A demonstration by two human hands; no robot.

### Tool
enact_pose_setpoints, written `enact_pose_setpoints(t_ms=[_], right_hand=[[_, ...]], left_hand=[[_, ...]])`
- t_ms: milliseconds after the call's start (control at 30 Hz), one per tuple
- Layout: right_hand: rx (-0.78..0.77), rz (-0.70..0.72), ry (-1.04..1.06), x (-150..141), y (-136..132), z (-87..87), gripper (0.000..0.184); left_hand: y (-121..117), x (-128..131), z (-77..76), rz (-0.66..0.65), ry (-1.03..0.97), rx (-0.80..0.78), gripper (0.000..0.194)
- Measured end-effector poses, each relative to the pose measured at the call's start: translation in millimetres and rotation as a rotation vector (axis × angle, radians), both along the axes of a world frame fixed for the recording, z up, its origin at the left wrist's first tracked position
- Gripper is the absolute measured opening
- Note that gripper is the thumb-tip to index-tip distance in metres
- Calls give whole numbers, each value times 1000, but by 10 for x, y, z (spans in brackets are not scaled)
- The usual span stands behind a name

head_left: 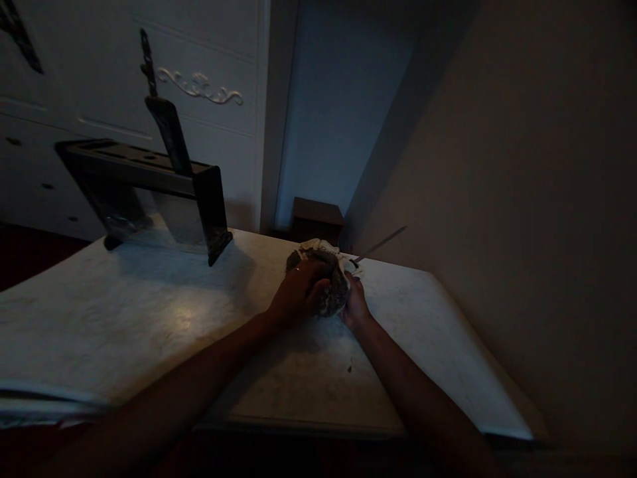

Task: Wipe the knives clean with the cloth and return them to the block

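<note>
Near the far edge of the table, my left hand (302, 287) is closed on a crumpled grey-and-white cloth (332, 300). My right hand (356, 304) grips the cloth's right side, its fingers partly hidden. From the bundle, just above my right hand, a thin knife blade (382, 243) points up and to the right. A small dark part shows at the blade's base; the handle is otherwise hidden by the cloth and my hands. Dim light blurs the exact hold.
A black-framed knife block (209, 212) with clear sides stands at the left on the pale table (179, 312), a black-handled knife (169, 129) upright in it. A white panelled cabinet (213, 40) and a brown box (318, 211) are behind. A wall (522, 199) borders the right.
</note>
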State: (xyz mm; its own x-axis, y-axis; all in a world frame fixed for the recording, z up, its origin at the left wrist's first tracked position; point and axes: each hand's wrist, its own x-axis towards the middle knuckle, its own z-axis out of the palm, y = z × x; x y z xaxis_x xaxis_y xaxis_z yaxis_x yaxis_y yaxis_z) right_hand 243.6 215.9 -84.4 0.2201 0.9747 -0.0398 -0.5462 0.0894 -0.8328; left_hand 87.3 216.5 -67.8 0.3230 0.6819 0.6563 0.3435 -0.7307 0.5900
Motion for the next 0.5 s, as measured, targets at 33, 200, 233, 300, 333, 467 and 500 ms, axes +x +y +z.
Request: enact_pose_setpoints(t_ms=[33, 200, 233, 300, 333, 467, 500], right_hand=[[-10, -13, 6, 15, 20, -12, 29], [8, 1, 47, 97, 120, -84, 28], [12, 12, 57, 107, 132, -95, 29], [3, 38, 81, 115, 142, -104, 32], [-13, 54, 96, 115, 139, -99, 32], [-106, 124, 162, 105, 80, -27, 39], [-99, 153, 175, 105, 58, -6, 43]], left_hand=[[-12, -7, 16, 26, -41, -5, 42], [-19, -52, 74, 86, -111, -51, 31], [-16, -52, 72, 71, -97, -46, 31], [-15, -42, 58, 31, -55, -43, 33], [-17, -33, 49, 7, -31, -45, 33], [-33, -8, 23, -57, 36, -46, 33], [-34, -5, 19, -68, 46, -36, 33]])
